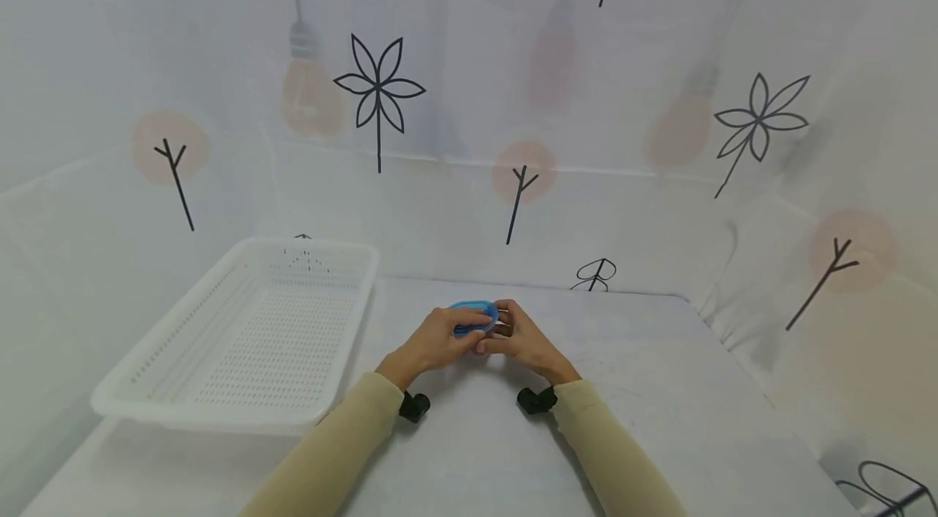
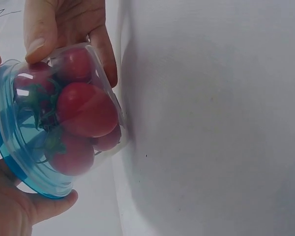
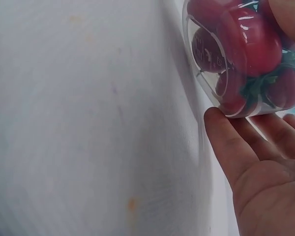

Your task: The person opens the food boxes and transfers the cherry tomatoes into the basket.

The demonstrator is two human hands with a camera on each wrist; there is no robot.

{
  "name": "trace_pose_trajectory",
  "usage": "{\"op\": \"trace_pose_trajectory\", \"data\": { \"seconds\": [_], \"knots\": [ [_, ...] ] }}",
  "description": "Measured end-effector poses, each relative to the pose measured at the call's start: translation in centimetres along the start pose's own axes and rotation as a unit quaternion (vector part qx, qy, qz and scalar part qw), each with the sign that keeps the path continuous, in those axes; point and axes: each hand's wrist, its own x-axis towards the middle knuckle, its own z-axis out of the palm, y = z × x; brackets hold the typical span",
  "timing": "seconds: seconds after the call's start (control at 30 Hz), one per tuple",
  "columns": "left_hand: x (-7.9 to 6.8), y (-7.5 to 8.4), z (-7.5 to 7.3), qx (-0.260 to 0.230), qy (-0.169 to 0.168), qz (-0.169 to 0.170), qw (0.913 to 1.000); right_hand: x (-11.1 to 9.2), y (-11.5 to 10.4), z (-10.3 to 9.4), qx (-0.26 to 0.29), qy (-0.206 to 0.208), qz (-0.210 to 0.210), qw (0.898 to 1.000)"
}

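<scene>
A clear plastic container (image 2: 110,142) holds several small red tomatoes (image 2: 86,110) with green stems. Its blue lid (image 2: 5,142) faces up in the head view, just above the table or on it; I cannot tell which. From the left, my left hand (image 1: 432,342) grips the lid's rim, with thumb and fingers at its edge. On the other side, my right hand (image 1: 531,346) holds the clear body, its thumb in front and its fingers around the far side. The right wrist view shows the right hand's fingers (image 3: 231,142) against the container wall.
A white perforated basket (image 1: 344,338) stands on the table to the left of my hands. The white table (image 1: 645,419) extends to the right. Patterned white cloth (image 1: 454,216) hangs behind and along the sides. A dark wrist camera sits at each cuff.
</scene>
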Motion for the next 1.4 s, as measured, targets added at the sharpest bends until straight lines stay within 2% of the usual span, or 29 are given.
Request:
{"op": "trace_pose_trajectory", "data": {
  "seconds": [0.17,0.57,0.67,0.8,0.9,1.23,1.4],
  "knots": [
    [-0.1,0.0,0.1,-0.015,0.009,-0.008,0.9998,0.0,-0.1,-0.1,0.013,-0.003,0.012,1.0],
    [0.0,0.2,0.4,-0.01,0.035,-0.014,0.9992,-0.2,-0.1,0.1,-0.008,0.01,-0.002,1.0],
    [-0.2,0.3,0.5,-0.014,0.042,-0.026,0.9987,-0.3,-0.1,0.1,-0.01,0.006,-0.005,1.0],
    [-0.5,0.2,0.5,-0.03,0.062,-0.039,0.9968,-1.0,-1.9,0.3,-0.011,-0.01,0.002,1.0],
    [-0.5,0.3,0.6,-0.031,0.071,-0.039,0.9963,-1.5,-3.1,0.4,-0.017,-0.017,0.009,1.0],
    [-0.3,0.9,0.4,-0.012,0.107,-0.026,0.9938,-1.6,-3.1,0.1,-0.039,-0.016,0.013,0.999],
    [-0.1,0.9,0.3,-0.014,0.12,-0.033,0.9921,-1.6,-3.0,0.0,-0.043,-0.014,0.012,0.999]
  ]
}}
